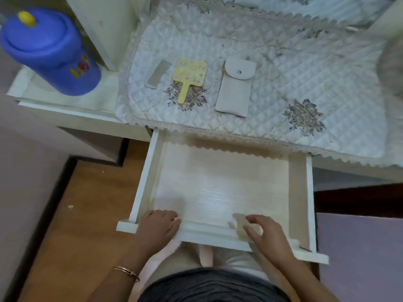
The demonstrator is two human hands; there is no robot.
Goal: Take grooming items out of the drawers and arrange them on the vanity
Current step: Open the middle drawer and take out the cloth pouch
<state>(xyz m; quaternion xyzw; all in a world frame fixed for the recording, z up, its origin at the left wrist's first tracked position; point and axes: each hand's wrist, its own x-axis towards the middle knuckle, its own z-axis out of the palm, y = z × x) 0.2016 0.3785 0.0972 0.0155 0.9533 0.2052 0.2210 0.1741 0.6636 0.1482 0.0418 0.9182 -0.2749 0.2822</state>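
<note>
Showing the vanity (pixel 72 112) ahead of both hands, its top covered by a quilted cloth (pixel 294 79) with a lace edge that hangs just over the back of the open drawer (pixel 218 182). The drawer is pulled out toward the person and its pale floor looks bare; the strip under the lace is shadowed. Judged from its thin white walls, it is light and stiff and should slide freely; hold is best taken at the front panel, evenly from both sides, so it does not skew on its runners.

Left hand (pixel 159 227): curled over the front panel near the drawer's left corner, fingers resting on the rim, grasping it. Right hand (pixel 266 234): fingers spread and bent above the front panel toward the right, blurred; whether it touches the panel cannot be told, and it holds nothing.

Far ahead of the left hand, a blue lidded jug (pixel 50 51) stands on the vanity's side shelf. Grooming items lie in a row on the cloth, well ahead of the hands:
- beige snap pouch (pixel 235 90), soft and flat, likely light; pinch by an edge.
- yellow hand mirror (pixel 189 77), rigid, presumably fragile; take by its handle.
- grey comb (pixel 157 73), thin and stiff; lift by its spine.
</note>
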